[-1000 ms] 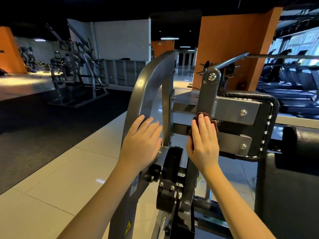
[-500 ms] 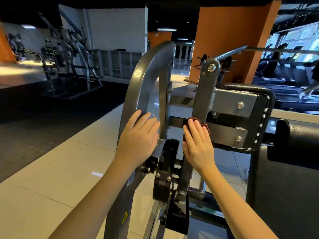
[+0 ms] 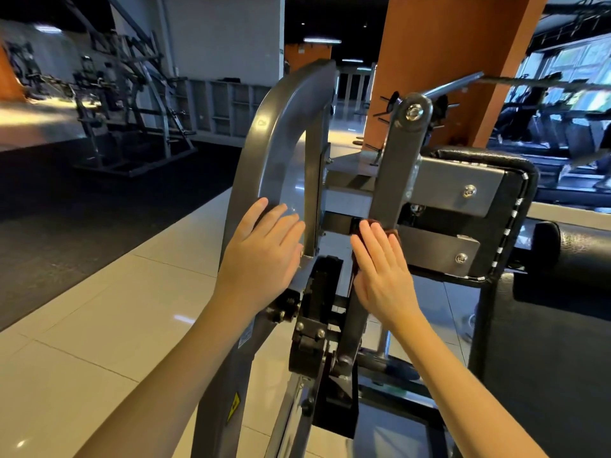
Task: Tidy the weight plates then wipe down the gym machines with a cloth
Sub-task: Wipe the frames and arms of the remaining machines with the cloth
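Hidden or unclear:
- Cloth [image 3: 396, 234]: mostly covered by the right hand [image 3: 383, 269]. Only a dark brown edge shows past the fingertips and at the hand's 3 o'clock side, so its full size and fold cannot be told.
- Both forearms are cut off at the bottom edge of the frame.
- The base of the machine [image 3: 317, 325] runs out of frame at 6 o'clock.
- Treadmills [image 3: 545, 133] at 2 o'clock are blurred.
- Small dark shapes by the orange pillar [image 3: 446, 71] at 12 o'clock are too small to identify.
- Racks [image 3: 132, 110] at 10 o'clock are dim.

Hands and cloth:
- Right hand: fingers straight and together, palm pressing the cloth flat against the grey lever arm [image 3: 401, 166], low on it, just left of the black pad [image 3: 515, 226]. Released, no curl round the cloth.
- Left hand [image 3: 261, 256]: flat, fingers extended, resting on the curved frame [image 3: 281, 133]. It holds nothing.
- The cloth lies under the right palm, at 3 o'clock from the left hand. An upright post stands between the two hands, and the left hand is not touching the cloth.
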`<action>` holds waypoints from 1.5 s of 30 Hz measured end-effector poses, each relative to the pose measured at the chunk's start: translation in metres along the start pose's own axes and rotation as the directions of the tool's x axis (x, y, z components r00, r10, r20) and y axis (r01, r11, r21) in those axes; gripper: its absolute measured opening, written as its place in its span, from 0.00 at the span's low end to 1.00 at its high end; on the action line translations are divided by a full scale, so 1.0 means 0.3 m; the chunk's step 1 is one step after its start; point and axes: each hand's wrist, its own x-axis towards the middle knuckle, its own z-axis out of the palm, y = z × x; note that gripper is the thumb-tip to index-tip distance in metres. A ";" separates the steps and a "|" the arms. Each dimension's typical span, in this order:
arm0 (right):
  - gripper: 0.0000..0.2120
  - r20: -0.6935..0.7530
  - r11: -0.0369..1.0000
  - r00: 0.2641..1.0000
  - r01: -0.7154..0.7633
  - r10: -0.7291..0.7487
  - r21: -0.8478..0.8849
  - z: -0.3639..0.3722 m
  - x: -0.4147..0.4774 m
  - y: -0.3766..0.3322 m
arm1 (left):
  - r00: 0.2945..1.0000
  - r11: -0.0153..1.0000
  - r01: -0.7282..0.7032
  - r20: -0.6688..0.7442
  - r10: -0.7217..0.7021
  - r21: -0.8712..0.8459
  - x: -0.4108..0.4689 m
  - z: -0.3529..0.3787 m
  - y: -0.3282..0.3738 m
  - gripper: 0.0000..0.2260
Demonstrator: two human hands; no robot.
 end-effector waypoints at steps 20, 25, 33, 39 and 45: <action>0.11 -0.283 0.988 0.953 -0.067 0.104 0.136 0.064 -0.025 0.000 | 1.000 1.000 0.024 -0.012 -0.024 -0.008 -0.003 0.007 0.004 0.17; 0.17 -0.027 0.994 0.994 0.104 -0.103 0.040 0.098 -0.157 -0.009 | 0.999 1.000 0.026 -0.019 -0.026 -0.012 -0.002 0.003 0.005 0.17; 0.15 -0.296 0.983 0.943 -0.118 0.155 0.137 0.068 -0.006 -0.011 | 1.000 1.000 0.027 -0.014 -0.028 -0.004 -0.003 0.006 0.003 0.16; 0.36 0.124 1.000 0.992 0.007 -0.005 -0.021 0.108 -0.205 -0.052 | 0.999 1.000 0.026 -0.020 -0.026 -0.006 -0.005 0.000 0.004 0.15; 0.17 -0.168 0.969 0.972 -0.126 0.163 0.213 0.047 -0.001 -0.031 | 0.999 0.999 0.032 -0.033 -0.032 -0.014 -0.004 0.005 0.005 0.16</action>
